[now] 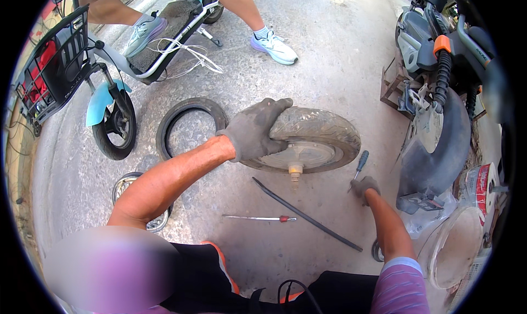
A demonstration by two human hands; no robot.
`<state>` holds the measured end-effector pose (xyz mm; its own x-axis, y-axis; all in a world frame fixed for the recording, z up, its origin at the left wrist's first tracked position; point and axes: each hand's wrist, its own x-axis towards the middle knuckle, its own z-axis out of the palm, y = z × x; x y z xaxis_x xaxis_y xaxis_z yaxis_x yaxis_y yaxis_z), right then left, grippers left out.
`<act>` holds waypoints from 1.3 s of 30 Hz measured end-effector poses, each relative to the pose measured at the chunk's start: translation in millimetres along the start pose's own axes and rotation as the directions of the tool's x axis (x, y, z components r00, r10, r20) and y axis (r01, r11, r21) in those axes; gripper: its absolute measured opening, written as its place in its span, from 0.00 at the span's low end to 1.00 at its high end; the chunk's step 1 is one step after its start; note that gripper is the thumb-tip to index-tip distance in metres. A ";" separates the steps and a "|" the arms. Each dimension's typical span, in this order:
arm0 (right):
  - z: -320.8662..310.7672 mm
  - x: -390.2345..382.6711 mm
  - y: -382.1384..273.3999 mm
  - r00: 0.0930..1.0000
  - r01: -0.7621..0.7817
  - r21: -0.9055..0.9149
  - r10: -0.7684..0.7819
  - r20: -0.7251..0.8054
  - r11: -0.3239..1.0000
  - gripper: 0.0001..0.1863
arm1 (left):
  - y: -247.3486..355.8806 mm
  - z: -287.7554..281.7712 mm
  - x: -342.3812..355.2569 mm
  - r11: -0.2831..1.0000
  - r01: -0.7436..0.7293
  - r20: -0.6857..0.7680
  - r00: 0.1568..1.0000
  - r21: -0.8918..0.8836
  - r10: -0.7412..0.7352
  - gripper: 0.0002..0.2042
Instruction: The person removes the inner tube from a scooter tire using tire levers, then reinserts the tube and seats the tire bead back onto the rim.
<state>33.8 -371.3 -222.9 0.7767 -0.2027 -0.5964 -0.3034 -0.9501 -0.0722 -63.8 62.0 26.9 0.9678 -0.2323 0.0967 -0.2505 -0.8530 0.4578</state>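
My left hand point(258, 128), in a grey work glove, is clamped over the near-left side of a dusty wheel point(307, 155) with a black tyre. The fingers lie over the tread, the thumb at the sidewall. The wheel leans, its hub and threaded axle point(295, 174) turned towards me. To the right, my gloved right hand point(366, 188) is low over the ground with curled fingers at the shaft of a screwdriver point(362, 161), whose blue-grey handle points away. Between my hands and my legs lie a long dark bar point(307, 215) and a thin metal rod with a red part point(258, 218).
A loose tyre point(164, 122) lies left of the wheel, with a spoked rim point(159, 220) partly behind my left arm. Beyond, a person's foot rests on a scooter point(164, 45) with a basket. A motorcycle point(433, 122), a white bucket point(455, 248) and a red-white tub point(476, 185) line the right.
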 end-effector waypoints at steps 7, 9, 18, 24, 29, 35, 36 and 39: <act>5.9 0.1 -12.8 0.992 0.107 -0.170 -0.118 -0.052 0.980 0.24 | 4.5 -0.3 -0.8 1.000 0.007 -0.006 1.000 -0.009 -0.007 0.47; 5.1 -2.8 -17.6 0.998 0.050 -0.152 -0.056 -0.038 0.987 0.22 | 6.0 -2.5 -1.4 1.000 0.023 0.002 1.000 -0.009 -0.023 0.47; 12.1 -30.4 -31.3 0.984 0.124 -0.216 -0.149 -0.102 0.968 0.21 | 13.3 -4.4 -5.8 1.000 0.024 0.018 1.000 -0.015 -0.023 0.46; 11.3 -31.6 -39.9 0.985 0.144 -0.255 -0.162 -0.051 0.956 0.19 | 11.5 -7.6 -9.0 0.999 0.046 0.026 0.999 -0.019 -0.046 0.46; 20.0 -7.6 -34.6 0.979 0.193 -0.093 -0.186 0.078 0.977 0.18 | 11.0 -9.5 -5.9 0.998 0.063 0.028 0.998 -0.021 -0.063 0.46; -7.2 36.4 -14.6 0.900 0.149 0.709 -0.391 0.191 0.690 0.11 | 0.2 -5.3 3.6 0.998 0.045 -0.009 0.999 -0.050 -0.046 0.46; -15.7 4.0 -43.6 0.904 0.140 0.820 -0.409 0.122 0.555 0.08 | -5.7 -7.3 -0.5 0.997 0.068 -0.012 0.998 -0.036 -0.069 0.47; -44.5 -30.6 -37.3 0.856 0.306 0.875 -0.510 -0.081 0.375 0.09 | -1.9 -6.6 8.4 0.996 0.075 0.011 0.997 -0.050 -0.074 0.47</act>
<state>45.9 -340.3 -166.4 0.8647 0.2915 -0.4091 -0.3592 -0.2105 -0.9092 -55.1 64.8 32.8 0.9835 -0.1732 0.0529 -0.1758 -0.8435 0.5076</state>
